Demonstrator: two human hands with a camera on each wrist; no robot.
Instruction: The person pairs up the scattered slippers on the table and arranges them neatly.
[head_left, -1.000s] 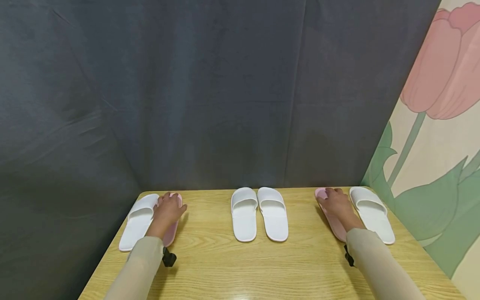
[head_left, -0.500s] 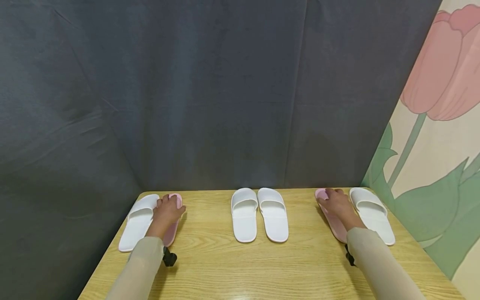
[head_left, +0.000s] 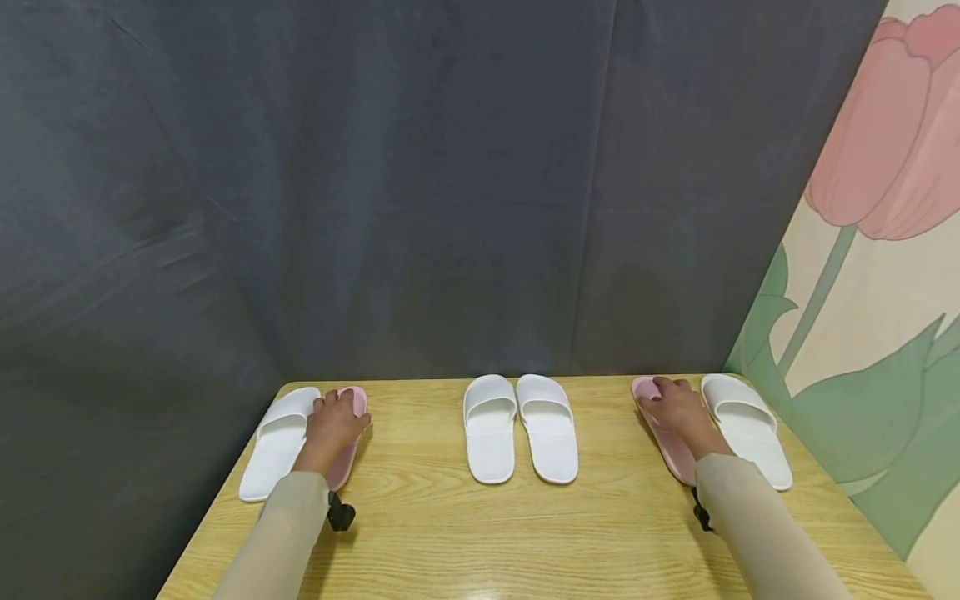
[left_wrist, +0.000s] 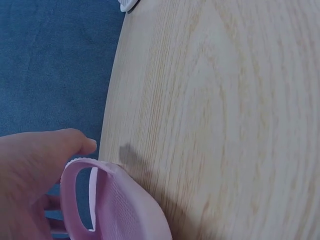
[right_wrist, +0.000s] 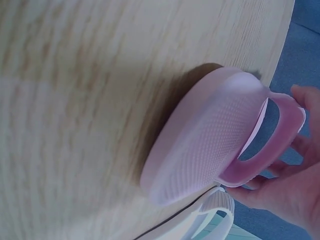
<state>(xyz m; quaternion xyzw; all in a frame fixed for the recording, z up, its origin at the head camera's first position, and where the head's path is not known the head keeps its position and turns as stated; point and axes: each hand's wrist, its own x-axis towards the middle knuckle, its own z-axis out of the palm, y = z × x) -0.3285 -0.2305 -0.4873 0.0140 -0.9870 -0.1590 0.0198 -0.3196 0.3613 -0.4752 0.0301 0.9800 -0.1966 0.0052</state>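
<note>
My left hand (head_left: 335, 427) lies over the strap end of a pink slipper (head_left: 347, 462). In the left wrist view its thumb (left_wrist: 82, 142) sticks out past the pink strap (left_wrist: 75, 200), and the other fingers are partly hidden behind. Over the strap of the other pink slipper (head_left: 670, 446) rests my right hand (head_left: 678, 412). The right wrist view has that hand's loosely spread fingers beside the strap (right_wrist: 280, 150), the thumb close to one edge. Contact pressure cannot be seen. A white slipper (head_left: 273, 458) stands left of the left pink one, another white slipper (head_left: 753, 442) right of the right one.
Two white slippers (head_left: 490, 442) (head_left: 550, 442) stand side by side at the middle back of the wooden table (head_left: 480, 533). A dark curtain (head_left: 450, 208) hangs behind the table's far edge. On the right is a wall (head_left: 862, 350) painted with a tulip.
</note>
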